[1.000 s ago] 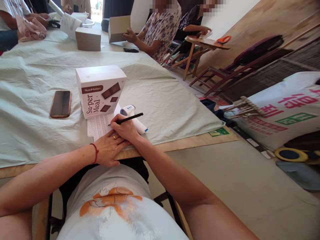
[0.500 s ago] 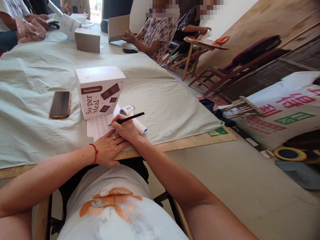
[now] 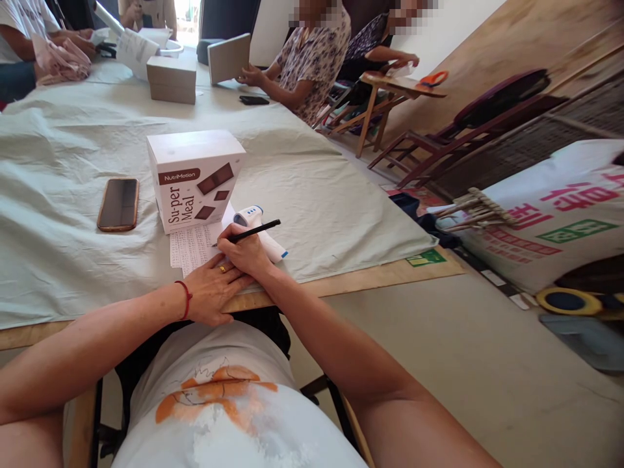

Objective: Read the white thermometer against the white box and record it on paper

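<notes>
A black pen (image 3: 254,231) is held in my right hand (image 3: 244,250), its tip over a sheet of paper (image 3: 191,248) covered in rows of small writing. My left hand (image 3: 214,289) lies flat at the table edge, fingers stretched out, partly on the paper's lower end and against my right hand. Behind the paper stands a white box (image 3: 197,182) lettered "Su-per Meal", hiding part of the sheet. Just beyond my right hand lies a white and blue infrared thermometer (image 3: 270,244), partly covered by that hand.
A phone (image 3: 118,204) lies left of the box on the pale tablecloth (image 3: 63,195). Farther back are a cardboard box (image 3: 171,81) and a dark phone (image 3: 254,100). A person there holds an open carton (image 3: 229,60). To the right are a folding chair (image 3: 468,130) and a printed sack (image 3: 550,214).
The person across the table has tilted the carton. My hands, the pen and the things near them stay almost where they were.
</notes>
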`<state>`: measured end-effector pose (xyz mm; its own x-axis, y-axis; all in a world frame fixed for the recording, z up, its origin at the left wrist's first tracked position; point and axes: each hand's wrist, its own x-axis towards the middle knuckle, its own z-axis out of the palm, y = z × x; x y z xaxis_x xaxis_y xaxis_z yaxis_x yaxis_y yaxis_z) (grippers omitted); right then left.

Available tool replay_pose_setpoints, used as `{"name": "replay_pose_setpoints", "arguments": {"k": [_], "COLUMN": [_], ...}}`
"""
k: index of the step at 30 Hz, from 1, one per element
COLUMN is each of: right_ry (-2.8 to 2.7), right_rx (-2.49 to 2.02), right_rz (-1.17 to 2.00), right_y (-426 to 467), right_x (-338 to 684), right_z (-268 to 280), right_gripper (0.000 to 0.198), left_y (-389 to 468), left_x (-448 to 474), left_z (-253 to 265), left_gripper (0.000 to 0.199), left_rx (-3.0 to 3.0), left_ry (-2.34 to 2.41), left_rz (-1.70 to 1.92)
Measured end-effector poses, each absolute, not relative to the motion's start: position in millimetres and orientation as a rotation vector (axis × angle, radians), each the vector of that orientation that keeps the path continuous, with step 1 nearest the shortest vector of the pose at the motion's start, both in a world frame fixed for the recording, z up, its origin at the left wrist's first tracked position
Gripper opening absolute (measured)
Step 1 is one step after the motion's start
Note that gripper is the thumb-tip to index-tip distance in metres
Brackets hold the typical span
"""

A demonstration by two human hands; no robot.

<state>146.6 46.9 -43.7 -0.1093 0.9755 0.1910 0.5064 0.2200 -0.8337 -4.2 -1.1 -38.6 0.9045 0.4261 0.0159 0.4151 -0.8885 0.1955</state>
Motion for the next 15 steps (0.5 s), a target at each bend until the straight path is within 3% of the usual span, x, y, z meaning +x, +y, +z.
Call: {"name": "replay_pose_setpoints", "arguments": {"k": [8, 15], "right_ry": [-1.711, -2.201], "right_rx": [-1.071, -0.975], "right_rz": [0.511, -0.042], "right_y": [47.4, 57.1], "right_x": [149.0, 184.9], "right_z": [-52.8, -45.2], "right_gripper": [0.008, 0.035], "left_y": [-2.2, -1.6], "left_x": [-3.0, -4.8], "left_z": [-35.0, -35.3], "left_gripper": [0.09, 0.092], "left_rx": [2.869, 2.862], "left_ry": [0.66, 0.678], "left_rz": [0.046, 0.01]}}
